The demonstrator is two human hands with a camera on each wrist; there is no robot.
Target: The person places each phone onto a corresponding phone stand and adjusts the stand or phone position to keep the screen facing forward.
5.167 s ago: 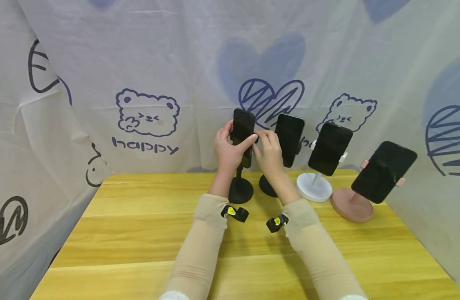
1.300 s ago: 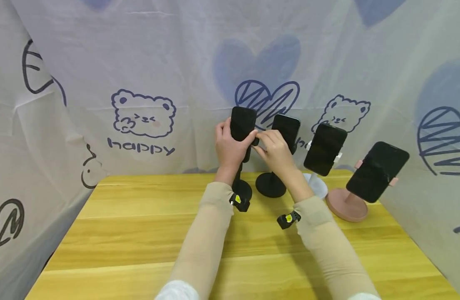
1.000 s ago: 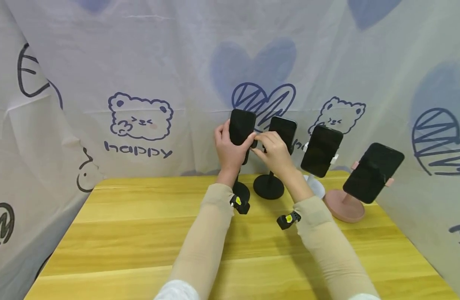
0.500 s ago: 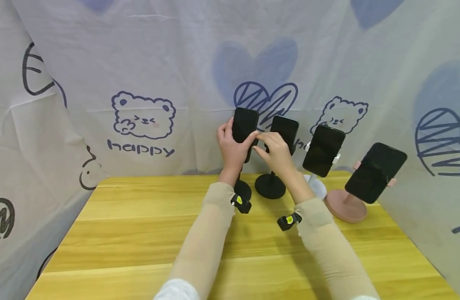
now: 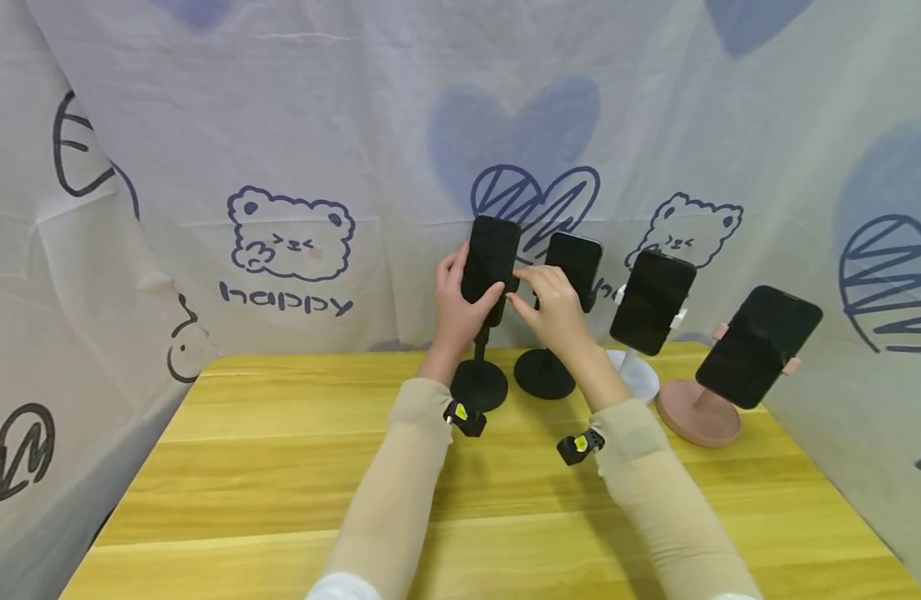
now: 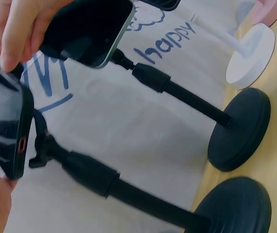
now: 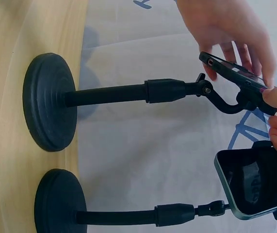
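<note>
My left hand (image 5: pixel 457 317) grips a black smartphone (image 5: pixel 492 258) by its left side, its thumb across the screen's lower right edge. This phone sits in the clamp of the leftmost black phone stand (image 5: pixel 478 386), whose round base is on the table. My right hand (image 5: pixel 556 312) pinches the right side of the clamp (image 7: pixel 254 96) with thumb and fingers. The right wrist view shows the phone (image 7: pixel 235 73) edge-on above the stand's curved neck (image 7: pixel 220 103). Just behind my right hand is a second phone (image 5: pixel 574 258) on another black stand (image 5: pixel 544 373).
Farther right on the wooden table (image 5: pixel 280 467) are a white stand (image 5: pixel 634 377) and a pink stand (image 5: pixel 698 414), each bearing a dark phone. A pale printed cloth (image 5: pixel 400 125) hangs behind the table, close to the stands.
My left thumb has moved lower on the screen, and the left wrist has shifted slightly left, showing more of the base. Compared with five seconds ago, the phone's screen faces more forward.
</note>
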